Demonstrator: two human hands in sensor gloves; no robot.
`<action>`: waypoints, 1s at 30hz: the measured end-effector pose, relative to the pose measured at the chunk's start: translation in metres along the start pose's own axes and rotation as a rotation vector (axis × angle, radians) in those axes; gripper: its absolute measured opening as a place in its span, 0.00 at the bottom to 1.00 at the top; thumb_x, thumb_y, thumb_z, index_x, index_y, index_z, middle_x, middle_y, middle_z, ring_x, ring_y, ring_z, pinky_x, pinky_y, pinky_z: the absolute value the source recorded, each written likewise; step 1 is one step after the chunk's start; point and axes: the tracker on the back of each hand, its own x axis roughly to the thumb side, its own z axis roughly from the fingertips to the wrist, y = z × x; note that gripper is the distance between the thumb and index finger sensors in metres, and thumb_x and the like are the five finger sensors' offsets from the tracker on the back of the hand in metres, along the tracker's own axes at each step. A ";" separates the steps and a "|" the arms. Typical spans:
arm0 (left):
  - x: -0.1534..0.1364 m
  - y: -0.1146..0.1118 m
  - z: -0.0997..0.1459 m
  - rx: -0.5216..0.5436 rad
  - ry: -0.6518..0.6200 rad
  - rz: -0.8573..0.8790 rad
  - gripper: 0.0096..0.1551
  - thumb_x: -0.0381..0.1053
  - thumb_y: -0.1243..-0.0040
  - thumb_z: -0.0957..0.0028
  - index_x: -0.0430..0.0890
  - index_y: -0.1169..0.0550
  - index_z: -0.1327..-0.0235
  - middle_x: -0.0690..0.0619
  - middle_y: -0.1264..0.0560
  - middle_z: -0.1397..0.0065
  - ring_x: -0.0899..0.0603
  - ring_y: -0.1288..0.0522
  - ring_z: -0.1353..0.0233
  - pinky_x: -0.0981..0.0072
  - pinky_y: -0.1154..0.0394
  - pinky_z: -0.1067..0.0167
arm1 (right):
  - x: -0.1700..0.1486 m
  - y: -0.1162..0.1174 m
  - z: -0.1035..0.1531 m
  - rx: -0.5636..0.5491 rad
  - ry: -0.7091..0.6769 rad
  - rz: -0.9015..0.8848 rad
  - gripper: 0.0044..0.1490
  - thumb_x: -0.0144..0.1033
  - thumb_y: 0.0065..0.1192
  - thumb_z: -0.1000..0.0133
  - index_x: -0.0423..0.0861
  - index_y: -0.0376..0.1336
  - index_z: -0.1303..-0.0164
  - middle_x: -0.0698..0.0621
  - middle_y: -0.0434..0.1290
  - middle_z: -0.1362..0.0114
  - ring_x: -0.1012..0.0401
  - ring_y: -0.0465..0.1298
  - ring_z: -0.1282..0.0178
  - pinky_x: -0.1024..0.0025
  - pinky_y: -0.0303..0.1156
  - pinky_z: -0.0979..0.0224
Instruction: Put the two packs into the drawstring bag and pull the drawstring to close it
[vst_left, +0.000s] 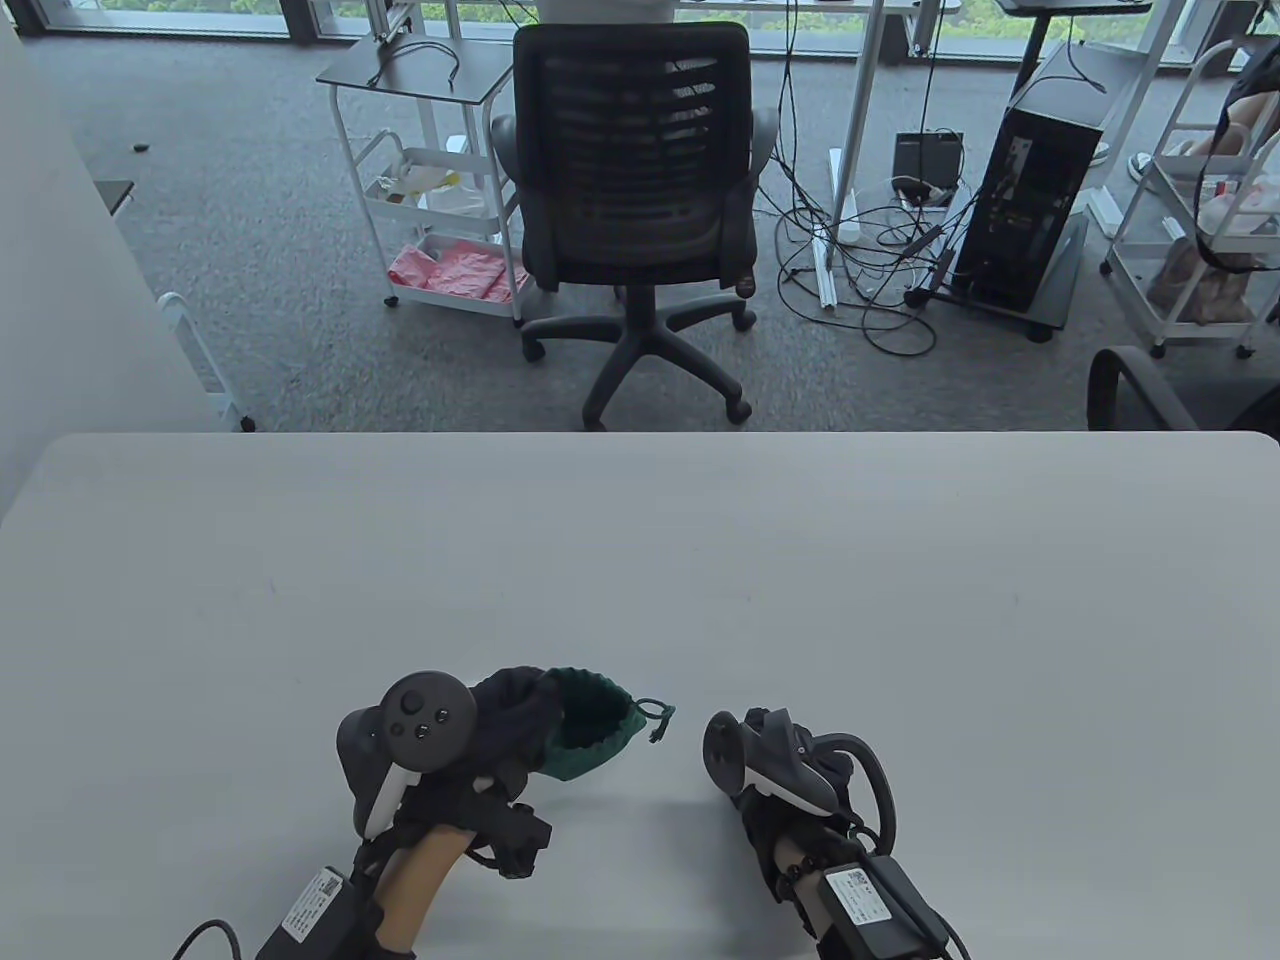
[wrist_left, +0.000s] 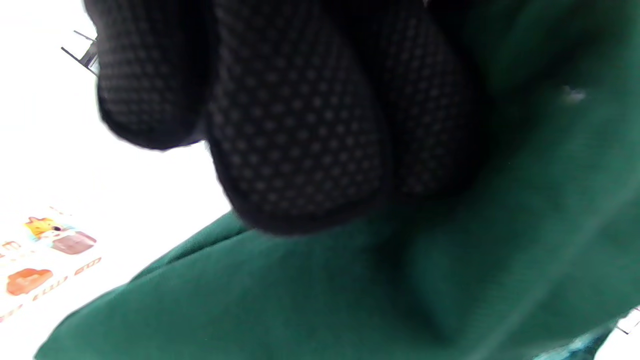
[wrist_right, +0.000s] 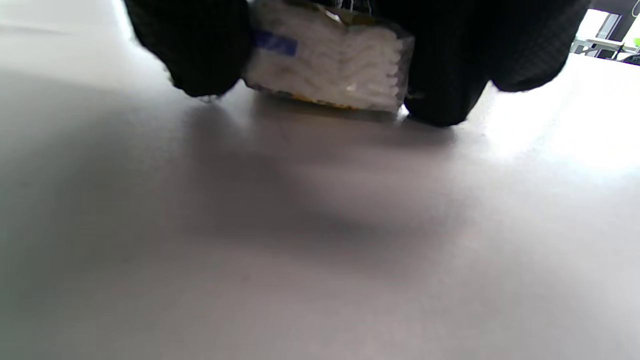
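The drawstring bag (vst_left: 585, 730), dark green, lies on the white surface (vst_left: 640, 560) near its front edge and serves as the landmark here. Its mouth gapes open toward the far side, and the cord ends (vst_left: 655, 722) trail just beside the mouth on its right.

The left hand (vst_left: 500, 730) is on the bag's left side. In the left wrist view the gloved fingers (wrist_left: 300, 140) are curled onto the green cloth and seem to grip it at the rim, probably to keep the mouth open and the bag from sliding when something is pushed in.

The right hand (vst_left: 775, 770) rests on the surface to the right of the bag, apart from it. The right wrist view shows its fingers (wrist_right: 440, 85) and thumb pinching a pack (wrist_right: 327, 70) of white folded tissue from both sides, the pack low over or on the surface. It looks like a pick-up grip that leaves the pack's end free to go into the mouth.

A second pack (wrist_left: 40, 260), printed with small coloured pictures, shows at the left edge of the left wrist view, on the surface beside the bag. Neither pack appears to be in the bag yet, and the cord is undrawn.
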 end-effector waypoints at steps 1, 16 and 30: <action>0.000 0.000 0.000 -0.002 0.000 0.001 0.25 0.61 0.40 0.43 0.43 0.16 0.50 0.59 0.10 0.66 0.54 0.08 0.69 0.59 0.11 0.56 | -0.001 -0.001 0.000 -0.002 0.002 -0.007 0.49 0.46 0.65 0.43 0.36 0.49 0.20 0.24 0.65 0.29 0.36 0.76 0.37 0.37 0.73 0.34; 0.002 -0.005 -0.002 -0.051 -0.032 0.007 0.26 0.56 0.42 0.42 0.40 0.19 0.42 0.53 0.10 0.57 0.50 0.08 0.61 0.53 0.13 0.50 | -0.057 -0.055 0.035 -0.344 -0.071 -0.577 0.39 0.47 0.64 0.43 0.37 0.63 0.27 0.27 0.67 0.29 0.42 0.83 0.42 0.45 0.81 0.39; 0.010 -0.012 0.001 -0.065 -0.059 -0.027 0.26 0.57 0.40 0.43 0.41 0.17 0.45 0.54 0.09 0.60 0.51 0.07 0.63 0.55 0.12 0.52 | -0.065 -0.089 0.072 -0.627 -0.349 -0.980 0.34 0.54 0.60 0.41 0.41 0.70 0.35 0.36 0.74 0.33 0.50 0.86 0.48 0.53 0.84 0.43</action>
